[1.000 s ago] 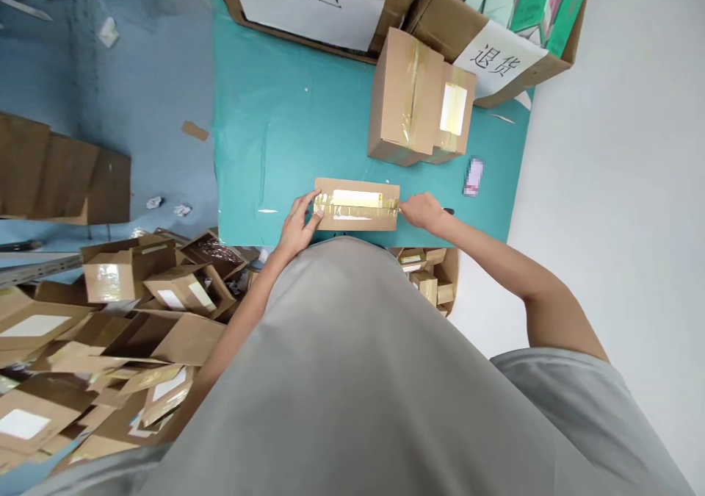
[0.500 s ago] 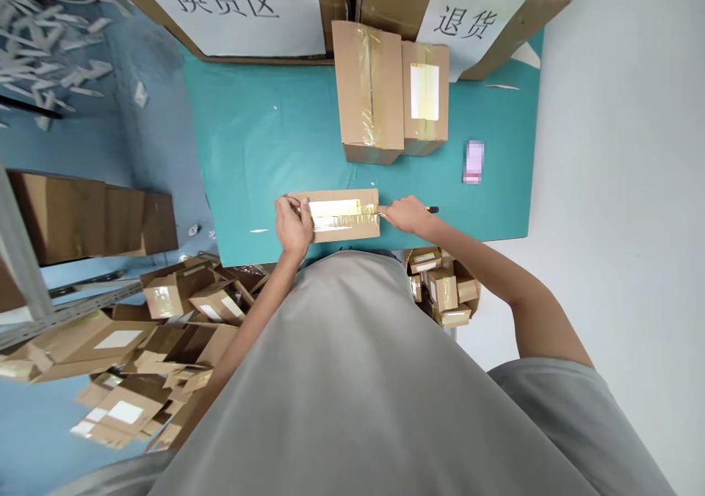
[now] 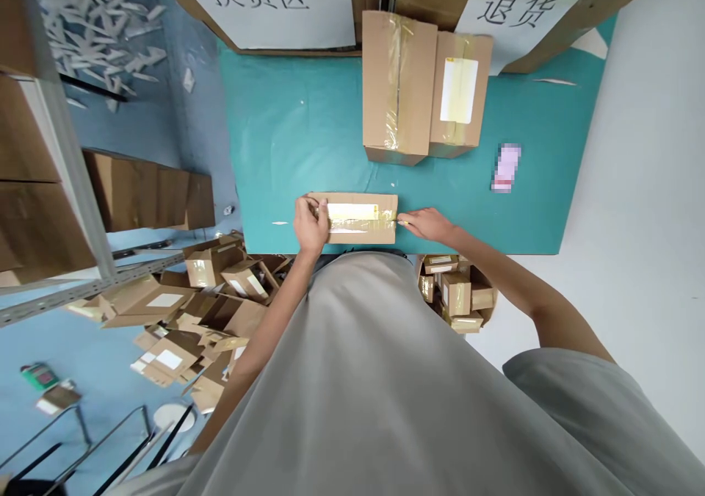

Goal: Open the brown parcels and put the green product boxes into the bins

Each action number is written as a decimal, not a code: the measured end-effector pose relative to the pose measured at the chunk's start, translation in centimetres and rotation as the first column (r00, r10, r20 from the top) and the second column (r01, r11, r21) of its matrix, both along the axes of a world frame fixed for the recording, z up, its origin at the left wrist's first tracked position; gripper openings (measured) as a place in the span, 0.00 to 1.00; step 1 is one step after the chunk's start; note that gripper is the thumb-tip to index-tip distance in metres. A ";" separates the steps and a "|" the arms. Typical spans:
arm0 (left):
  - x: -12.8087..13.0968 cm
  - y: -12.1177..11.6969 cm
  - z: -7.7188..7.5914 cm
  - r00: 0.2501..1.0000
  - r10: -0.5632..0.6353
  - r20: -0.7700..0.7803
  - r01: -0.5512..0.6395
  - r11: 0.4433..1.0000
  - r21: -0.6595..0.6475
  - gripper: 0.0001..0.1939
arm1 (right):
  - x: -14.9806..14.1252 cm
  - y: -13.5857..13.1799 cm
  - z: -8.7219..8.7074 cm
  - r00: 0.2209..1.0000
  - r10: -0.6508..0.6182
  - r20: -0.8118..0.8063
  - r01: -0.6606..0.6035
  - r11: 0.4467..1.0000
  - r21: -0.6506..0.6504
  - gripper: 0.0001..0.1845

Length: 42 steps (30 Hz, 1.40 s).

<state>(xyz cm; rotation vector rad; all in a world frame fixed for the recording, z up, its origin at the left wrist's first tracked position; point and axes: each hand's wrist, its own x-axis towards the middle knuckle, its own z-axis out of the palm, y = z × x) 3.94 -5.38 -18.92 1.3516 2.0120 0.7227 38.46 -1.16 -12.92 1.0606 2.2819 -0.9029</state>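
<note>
A small long cardboard box (image 3: pixel 360 237) lies flat near the front edge of the teal-covered table. Clear yellowish tape runs along its top seam, over and beside a white label (image 3: pixel 352 211). My left hand (image 3: pixel 311 223) is closed around the box's left end, thumb on top and fingers curled over the far corner. At the opposite end, my right hand (image 3: pixel 432 224) is wrapped round a slim box cutter (image 3: pixel 405 222). Its tip is at the right end of the taped seam; most of the handle is hidden in my fist.
Two taped cartons, a taller one (image 3: pixel 399 84) and a labelled one (image 3: pixel 460 92), stand behind. Large boxes with paper signs (image 3: pixel 275 4) line the back. A blurred pink item (image 3: pixel 505 167) lies right. Opened cartons (image 3: pixel 170 356) heap on the floor at left; a bin of boxes (image 3: pixel 457 290) sits below the table.
My left hand has gone from resting on the box's left end to gripping around it. My right hand stays at the right end with the box cutter. The view has shifted.
</note>
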 end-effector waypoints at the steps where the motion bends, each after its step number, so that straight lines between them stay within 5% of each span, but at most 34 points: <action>1: 0.0 0.0 0.1 1.000 -0.005 -0.001 0.005 1.000 -0.008 0.24 | -0.1 -0.1 -0.4 1.000 -0.017 -0.013 0.017 1.000 -0.008 0.21; 8: -0.4 0.2 -0.1 0.999 -0.047 -0.001 0.047 0.999 0.012 0.25 | -0.5 -1.7 -2.3 0.984 -0.155 -0.084 0.157 0.987 0.023 0.21; 14: -3.5 0.3 -0.9 1.000 -0.030 -0.003 0.030 0.999 0.037 0.27 | 5.0 -4.7 -3.0 0.918 -0.394 0.035 0.393 0.919 0.034 0.21; 17: -5.9 0.5 -1.5 1.000 -0.007 -0.023 0.008 0.999 0.040 0.30 | 4.5 -5.6 -3.2 0.732 -0.681 0.009 0.681 0.732 -0.033 0.22; 21: -8.1 0.5 -2.1 0.999 0.014 -0.043 -0.011 0.997 0.075 0.31 | -3.2 -5.9 -3.1 0.300 -0.940 -0.161 0.911 0.333 -0.244 0.26; 24: -9.2 0.3 -2.6 0.996 0.055 -0.063 -0.049 0.995 0.091 0.31 | -9.3 -5.9 -2.2 0.170 -0.976 -0.139 0.914 0.208 -0.349 0.27; 27: -9.8 0.5 -3.4 0.995 0.089 -0.053 -0.085 0.994 0.075 0.31 | -11.9 -5.9 -0.6 0.128 -0.979 -0.156 0.926 0.174 -0.334 0.28; 30: -8.7 1.3 -4.6 0.999 0.029 0.031 -0.030 0.999 0.021 0.32 | -11.6 -5.4 1.3 0.115 -0.963 -0.242 0.949 0.179 -0.259 0.28; 33: -6.2 2.2 -5.3 0.960 -0.206 0.191 0.212 0.977 -0.011 0.35 | -10.4 -4.4 3.2 0.213 -0.927 -0.310 0.957 0.262 -0.125 0.28; 35: -4.7 2.7 -5.3 0.876 -0.382 0.295 0.403 0.915 -0.009 0.37 | -10.0 -3.7 4.3 0.303 -0.902 -0.306 0.948 0.319 -0.002 0.27; 39: -4.6 3.8 -3.6 0.829 -0.421 0.367 0.460 0.888 -0.022 0.34 | -11.1 -3.4 6.3 0.452 -0.862 -0.229 0.882 0.394 0.257 0.26; 42: -6.1 4.9 -0.8 0.814 -0.411 0.410 0.415 0.906 0.085 0.29 | -12.8 -4.4 7.6 0.460 -0.866 -0.195 0.849 0.364 0.382 0.28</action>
